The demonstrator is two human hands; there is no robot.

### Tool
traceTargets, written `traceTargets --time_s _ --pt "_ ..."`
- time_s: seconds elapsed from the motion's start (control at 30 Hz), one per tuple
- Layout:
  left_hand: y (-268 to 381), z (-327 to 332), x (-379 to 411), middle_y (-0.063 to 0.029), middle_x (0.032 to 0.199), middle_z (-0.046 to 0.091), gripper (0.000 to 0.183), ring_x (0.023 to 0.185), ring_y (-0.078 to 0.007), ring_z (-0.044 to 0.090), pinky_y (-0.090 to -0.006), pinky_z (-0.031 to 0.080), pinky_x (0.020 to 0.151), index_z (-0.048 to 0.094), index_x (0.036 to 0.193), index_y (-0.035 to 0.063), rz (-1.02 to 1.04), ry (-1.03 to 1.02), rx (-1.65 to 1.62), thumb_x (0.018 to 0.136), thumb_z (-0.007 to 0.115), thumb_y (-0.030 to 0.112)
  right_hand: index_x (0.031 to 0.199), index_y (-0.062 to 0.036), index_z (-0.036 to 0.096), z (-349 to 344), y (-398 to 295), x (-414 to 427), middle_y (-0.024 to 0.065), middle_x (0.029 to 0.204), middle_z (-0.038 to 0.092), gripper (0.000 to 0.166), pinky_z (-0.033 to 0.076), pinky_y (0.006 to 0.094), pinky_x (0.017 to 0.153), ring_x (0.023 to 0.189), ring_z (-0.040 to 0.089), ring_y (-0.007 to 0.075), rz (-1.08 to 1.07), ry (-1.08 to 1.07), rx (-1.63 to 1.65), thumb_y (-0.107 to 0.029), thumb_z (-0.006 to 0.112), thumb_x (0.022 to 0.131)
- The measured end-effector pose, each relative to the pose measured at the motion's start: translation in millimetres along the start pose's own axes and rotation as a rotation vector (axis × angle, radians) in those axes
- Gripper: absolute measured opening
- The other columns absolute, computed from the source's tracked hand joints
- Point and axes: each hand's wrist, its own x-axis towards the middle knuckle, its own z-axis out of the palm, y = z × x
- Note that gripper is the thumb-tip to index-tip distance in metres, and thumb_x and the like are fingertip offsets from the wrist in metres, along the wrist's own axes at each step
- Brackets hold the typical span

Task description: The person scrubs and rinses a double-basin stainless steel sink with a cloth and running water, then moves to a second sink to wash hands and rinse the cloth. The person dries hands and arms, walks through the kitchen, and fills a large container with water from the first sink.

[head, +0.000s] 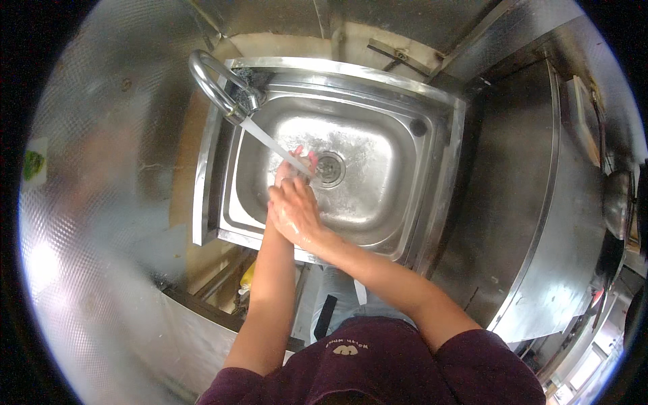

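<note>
Water pours from the curved chrome faucet (215,88) at the sink's back left. The stream falls onto my left hand (298,164), which is over the stainless steel sink basin (362,202), palm up with curled fingers, just left of the round drain (330,169). My right hand (295,207) lies across my left wrist, its fingers wrapped over it and its skin wet. No object shows in either hand, though the water and my right hand partly hide the left palm.
A raised metal rim (324,66) borders the sink. To the right stands a stainless steel cabinet or counter (506,192), with a metal pan (617,202) at the far right. A textured metal wall (106,152) rises at left. Below the sink's left front is a yellow object (247,277).
</note>
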Motion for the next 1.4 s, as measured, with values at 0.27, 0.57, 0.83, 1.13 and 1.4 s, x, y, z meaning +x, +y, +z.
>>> traceTargets --time_s 0.27,0.57,0.83,1.13,1.4 --pt "-29.8 -27.8 39.0 -0.0077 0.083 0.052 0.024 0.073 -0.0188 0.053 -0.0306 0.047 0.069 0.05 0.091 0.0071 0.241 -0.751 0.105 0.091 0.043 0.03 0.077 -0.0097 0.065 6.4 81.2 36.1 0.0118 0.086 0.06 0.022 0.042 0.0441 0.081 0.089 0.053 0.0304 0.163 -0.171 -0.03 -0.024 0.05 0.084" --pt "7.3 34.6 7.8 -0.0072 0.079 0.054 0.023 0.071 -0.0182 0.053 -0.0295 0.043 0.061 0.057 0.091 0.0013 0.035 -0.127 0.893 0.081 0.051 0.021 0.104 -0.0006 0.054 8.2 176.5 -15.3 0.0153 0.096 0.058 0.028 0.046 0.0395 0.076 0.087 0.057 0.0293 0.373 0.025 -0.151 -0.012 0.054 0.078" --pt "21.1 40.3 -12.4 -0.0161 0.098 0.059 0.044 0.088 -0.0202 0.057 -0.0291 0.046 0.075 0.054 0.112 -0.0058 0.028 -0.242 1.079 0.075 0.056 0.017 0.105 0.0035 0.052 2.7 127.6 -10.1 0.0183 0.088 0.062 0.033 0.048 0.0363 0.069 0.08 0.061 0.0272 0.553 -0.153 0.503 -0.014 0.057 0.077" --pt "42.8 53.7 -18.8 -0.0128 0.087 0.064 0.048 0.075 -0.0147 0.06 -0.0252 0.051 0.066 0.059 0.104 -0.0039 0.016 -0.359 1.377 0.071 0.071 0.03 0.119 -0.0031 0.045 7.2 134.5 -11.8 0.0071 0.098 0.057 0.032 0.049 0.0274 0.067 0.082 0.057 0.0153 0.626 0.16 0.941 -0.016 0.044 0.09" --pt "51.5 70.7 -33.0 -0.0055 0.073 0.062 0.041 0.063 -0.0109 0.054 -0.0224 0.048 0.06 0.063 0.098 -0.0024 -0.023 -0.415 1.615 0.072 0.067 0.029 0.116 -0.0062 0.045 -9.5 164.7 -11.5 0.0085 0.098 0.057 0.03 0.048 0.033 0.07 0.089 0.056 0.018 1.031 0.142 1.242 -0.017 0.039 0.089"
